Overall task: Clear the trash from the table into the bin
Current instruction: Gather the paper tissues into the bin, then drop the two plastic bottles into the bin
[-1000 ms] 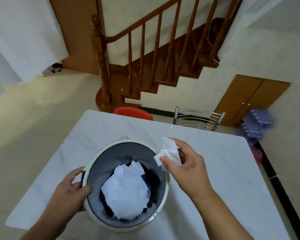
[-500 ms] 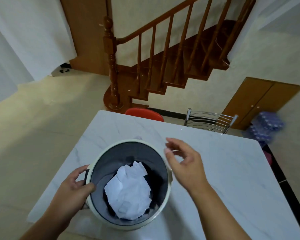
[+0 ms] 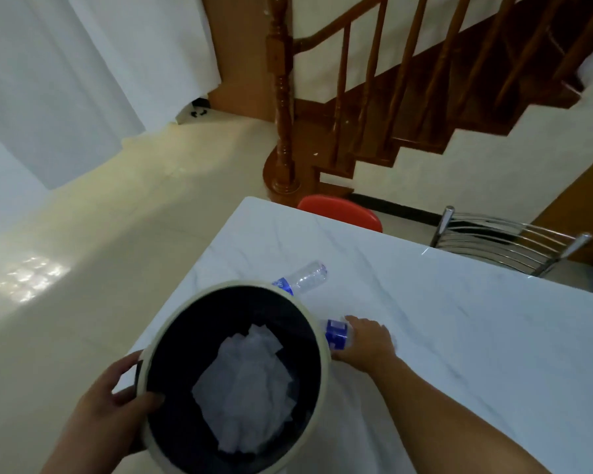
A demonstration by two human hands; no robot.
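Note:
A round bin [image 3: 317,323] with a cream rim and a dark liner is held at the near left of the white marble table [image 3: 476,336]. Crumpled white paper [image 3: 247,374] lies inside it. My left hand [image 3: 117,408] grips the bin's left rim, thumb inside. My right hand [image 3: 367,343] rests on the table just right of the bin, fingers closed around a clear plastic bottle with a blue label [image 3: 336,333]; the bin hides part of it. A second clear bottle [image 3: 303,277] lies on its side behind the bin.
A red stool [image 3: 339,210] and a metal chair back [image 3: 507,244] stand at the table's far edge. Behind them rise a wooden staircase and newel post [image 3: 283,107]. Pale tiled floor [image 3: 100,234] spreads to the left, with white curtains beyond.
The paper that my right hand held has dropped into the bin. That hand then went down to the table and closed on a bottle. The view turned left, and two bottles now show.

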